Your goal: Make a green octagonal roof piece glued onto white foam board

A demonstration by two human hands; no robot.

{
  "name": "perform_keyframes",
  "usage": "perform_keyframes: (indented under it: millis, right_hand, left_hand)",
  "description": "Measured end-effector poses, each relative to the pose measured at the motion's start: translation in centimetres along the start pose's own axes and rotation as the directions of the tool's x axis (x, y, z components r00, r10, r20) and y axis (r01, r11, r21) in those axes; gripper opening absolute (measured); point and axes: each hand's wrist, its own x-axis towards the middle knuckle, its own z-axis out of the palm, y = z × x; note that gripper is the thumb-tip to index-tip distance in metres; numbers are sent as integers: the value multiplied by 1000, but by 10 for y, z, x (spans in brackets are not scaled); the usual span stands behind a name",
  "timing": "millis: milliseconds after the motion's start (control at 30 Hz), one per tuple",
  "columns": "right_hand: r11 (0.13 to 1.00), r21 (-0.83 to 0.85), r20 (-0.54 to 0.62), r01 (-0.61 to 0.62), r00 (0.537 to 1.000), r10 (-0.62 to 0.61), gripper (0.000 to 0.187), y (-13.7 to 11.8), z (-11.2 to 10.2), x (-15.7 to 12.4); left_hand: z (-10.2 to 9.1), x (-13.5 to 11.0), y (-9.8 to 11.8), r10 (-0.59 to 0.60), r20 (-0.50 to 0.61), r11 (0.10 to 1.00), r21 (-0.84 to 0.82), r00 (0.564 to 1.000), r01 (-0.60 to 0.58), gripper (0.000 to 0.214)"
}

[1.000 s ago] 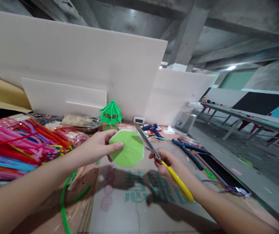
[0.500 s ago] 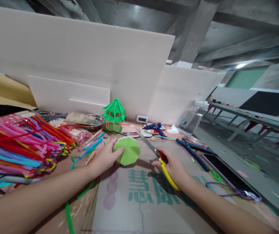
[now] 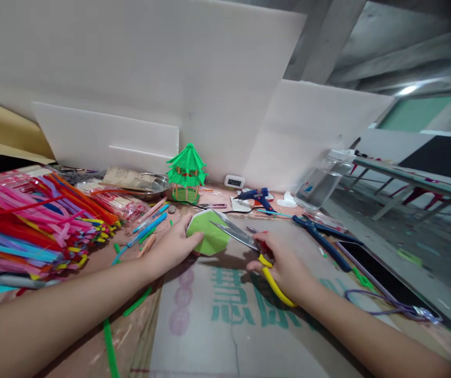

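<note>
My left hand (image 3: 180,241) pinches the left edge of a round green piece (image 3: 207,233), which looks like paper or felt with a white layer behind it. In my right hand (image 3: 282,260) is a pair of scissors (image 3: 238,235) with yellow and red handles. The scissor blades are parted, and one blade lies across the front of the green piece near its upper right edge. Behind the hands stands a small green tiered-roof model house (image 3: 188,173) with thin stick posts.
Bundles of coloured pipe cleaners (image 3: 32,220) lie at the left. A blue glue gun (image 3: 259,197), a small digital clock (image 3: 234,181) and a clear bottle (image 3: 323,178) stand toward the back. Blue-handled pliers (image 3: 320,239) and a phone (image 3: 383,278) lie at the right.
The scissors have moved left onto the green piece, and their blades now show parted. The green piece is tilted slightly. The camera view has shifted a little downward.
</note>
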Motion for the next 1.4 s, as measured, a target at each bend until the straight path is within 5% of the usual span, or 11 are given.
perform_keyframes:
  millis: [533, 1400]
  right_hand:
    - [991, -94, -23, 92, 995, -95, 37, 7, -14, 4]
    - [981, -165, 16, 101, 995, -100, 34, 1, -18, 3]
  left_hand:
    - [-3, 3, -14, 120, -44, 991, 63, 992, -117, 38]
    - [-4, -4, -10, 103, 41, 982, 155, 994, -108, 31]
